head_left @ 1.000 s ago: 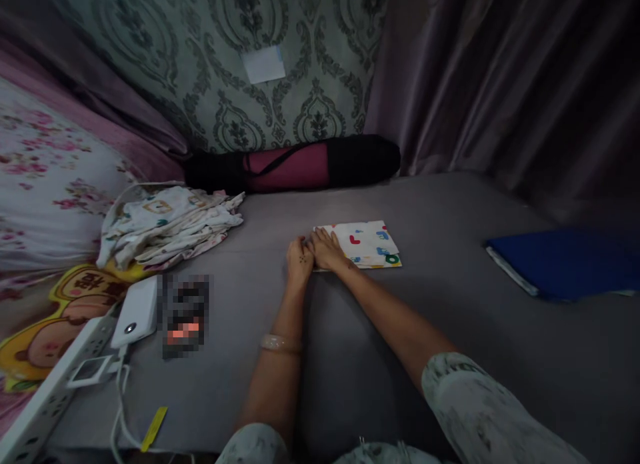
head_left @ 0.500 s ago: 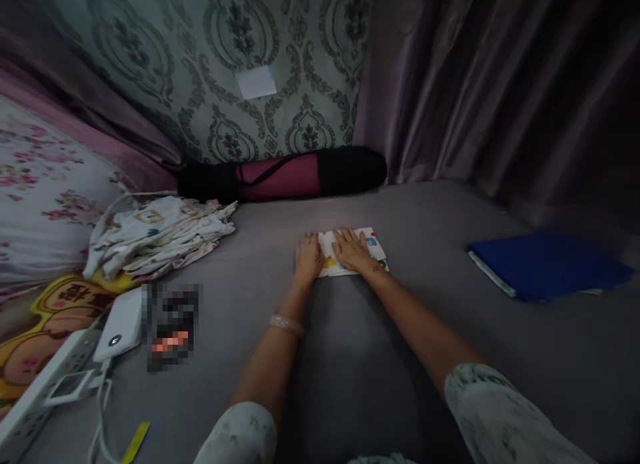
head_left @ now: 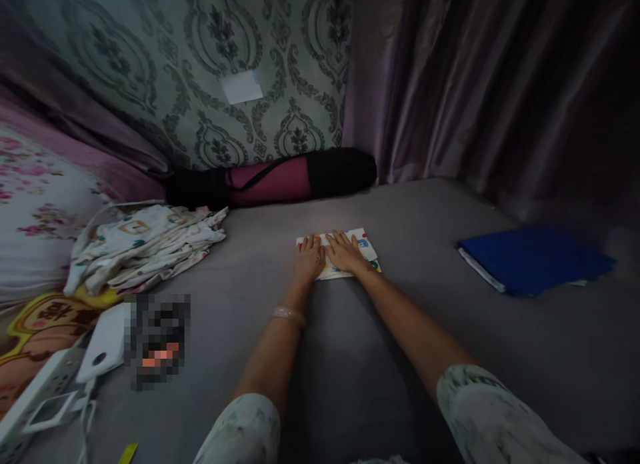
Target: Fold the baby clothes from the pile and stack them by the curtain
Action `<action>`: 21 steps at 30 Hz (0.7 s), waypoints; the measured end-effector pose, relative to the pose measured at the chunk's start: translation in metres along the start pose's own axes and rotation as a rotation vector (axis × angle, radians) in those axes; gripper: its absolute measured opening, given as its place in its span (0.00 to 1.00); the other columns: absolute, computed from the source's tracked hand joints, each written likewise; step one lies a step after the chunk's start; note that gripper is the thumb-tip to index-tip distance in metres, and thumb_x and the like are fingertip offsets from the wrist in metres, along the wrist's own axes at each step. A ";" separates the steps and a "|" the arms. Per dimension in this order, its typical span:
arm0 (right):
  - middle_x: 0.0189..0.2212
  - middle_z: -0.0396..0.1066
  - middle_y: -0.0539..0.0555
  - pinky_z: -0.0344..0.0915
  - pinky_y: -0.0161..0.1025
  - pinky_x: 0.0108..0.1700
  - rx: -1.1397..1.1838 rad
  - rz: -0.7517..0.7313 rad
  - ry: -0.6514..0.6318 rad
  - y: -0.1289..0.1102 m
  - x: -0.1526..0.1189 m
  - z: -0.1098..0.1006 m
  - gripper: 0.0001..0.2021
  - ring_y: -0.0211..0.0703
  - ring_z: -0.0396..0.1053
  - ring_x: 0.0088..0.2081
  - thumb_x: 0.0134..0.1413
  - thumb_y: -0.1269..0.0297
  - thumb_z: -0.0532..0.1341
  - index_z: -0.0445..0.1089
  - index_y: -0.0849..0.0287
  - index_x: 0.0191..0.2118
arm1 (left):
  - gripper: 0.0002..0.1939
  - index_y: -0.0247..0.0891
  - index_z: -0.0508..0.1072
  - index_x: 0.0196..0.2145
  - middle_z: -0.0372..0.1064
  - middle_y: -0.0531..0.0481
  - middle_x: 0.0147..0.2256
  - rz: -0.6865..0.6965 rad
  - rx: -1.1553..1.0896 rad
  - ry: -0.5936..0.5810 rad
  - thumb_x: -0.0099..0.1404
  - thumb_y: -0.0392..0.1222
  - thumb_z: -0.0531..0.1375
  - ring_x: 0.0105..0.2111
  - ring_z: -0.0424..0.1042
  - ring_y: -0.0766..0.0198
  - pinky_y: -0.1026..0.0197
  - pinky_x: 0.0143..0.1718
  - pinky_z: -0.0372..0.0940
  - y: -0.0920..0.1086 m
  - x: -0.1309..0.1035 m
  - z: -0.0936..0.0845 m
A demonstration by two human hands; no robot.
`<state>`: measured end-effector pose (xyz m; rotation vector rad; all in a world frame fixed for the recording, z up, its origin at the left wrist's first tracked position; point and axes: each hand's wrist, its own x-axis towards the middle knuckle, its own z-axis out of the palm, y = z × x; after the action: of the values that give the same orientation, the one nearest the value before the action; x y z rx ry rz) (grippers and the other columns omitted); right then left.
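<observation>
The left sleeve (head_left: 245, 424) and right sleeve (head_left: 493, 407) are whitish, with smudgy grey-green patches. A pale, round bangle (head_left: 289, 315) goes around the left arm (head_left: 273, 357). The left hand (head_left: 310, 259) has tiny dark dots on its back.

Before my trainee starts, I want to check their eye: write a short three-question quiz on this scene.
1. What lies under both the left hand and the right hand?
2. True or false: the bracelet is on the right wrist.
3. Which is nearer the patterned wall: (a) the power strip or (b) the long black-and-pink bag?
Key: 1. a folded printed cloth; 2. false, it is on the left; 3. b.
</observation>
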<state>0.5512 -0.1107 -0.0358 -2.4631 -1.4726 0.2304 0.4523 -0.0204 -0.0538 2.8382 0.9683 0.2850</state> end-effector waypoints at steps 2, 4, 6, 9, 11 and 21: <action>0.69 0.44 0.59 0.35 0.54 0.67 0.037 0.027 -0.036 0.007 -0.001 -0.006 0.29 0.50 0.40 0.68 0.67 0.57 0.40 0.48 0.64 0.68 | 0.26 0.33 0.59 0.63 0.53 0.39 0.65 -0.003 0.013 -0.024 0.72 0.45 0.41 0.64 0.52 0.50 0.47 0.64 0.47 -0.002 -0.002 -0.003; 0.68 0.45 0.62 0.36 0.53 0.67 0.030 0.068 -0.002 0.015 -0.004 -0.011 0.29 0.50 0.40 0.68 0.67 0.56 0.40 0.49 0.67 0.68 | 0.27 0.35 0.58 0.63 0.53 0.39 0.65 -0.014 0.024 -0.046 0.72 0.47 0.42 0.65 0.51 0.49 0.45 0.64 0.47 -0.004 -0.006 -0.006; 0.68 0.45 0.63 0.36 0.54 0.66 -0.008 0.112 0.054 0.024 -0.010 -0.014 0.30 0.52 0.41 0.68 0.66 0.56 0.41 0.50 0.68 0.67 | 0.27 0.36 0.58 0.64 0.52 0.38 0.65 -0.037 0.030 -0.061 0.72 0.48 0.43 0.65 0.50 0.48 0.44 0.63 0.48 -0.007 -0.010 -0.009; 0.68 0.44 0.64 0.38 0.57 0.65 -0.053 0.162 0.066 0.033 -0.016 -0.012 0.30 0.56 0.40 0.68 0.66 0.54 0.40 0.49 0.67 0.68 | 0.29 0.36 0.56 0.65 0.49 0.37 0.66 -0.086 0.029 -0.069 0.71 0.52 0.43 0.66 0.48 0.47 0.44 0.63 0.47 -0.009 -0.014 -0.011; 0.69 0.43 0.64 0.39 0.59 0.65 -0.068 0.177 0.062 0.035 -0.018 -0.008 0.31 0.57 0.39 0.68 0.66 0.52 0.40 0.48 0.65 0.68 | 0.30 0.37 0.55 0.65 0.48 0.37 0.66 -0.110 0.024 -0.066 0.71 0.53 0.42 0.66 0.47 0.47 0.43 0.63 0.46 -0.008 -0.015 -0.010; 0.67 0.49 0.64 0.43 0.53 0.65 -0.021 0.131 0.162 0.038 -0.019 -0.005 0.28 0.54 0.44 0.67 0.65 0.55 0.47 0.55 0.64 0.65 | 0.30 0.36 0.56 0.65 0.47 0.36 0.66 -0.104 -0.052 -0.064 0.71 0.52 0.42 0.67 0.45 0.46 0.42 0.64 0.44 -0.012 -0.014 -0.008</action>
<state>0.5759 -0.1452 -0.0428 -2.5312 -1.2564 0.0384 0.4325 -0.0187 -0.0503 2.7218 1.0747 0.2036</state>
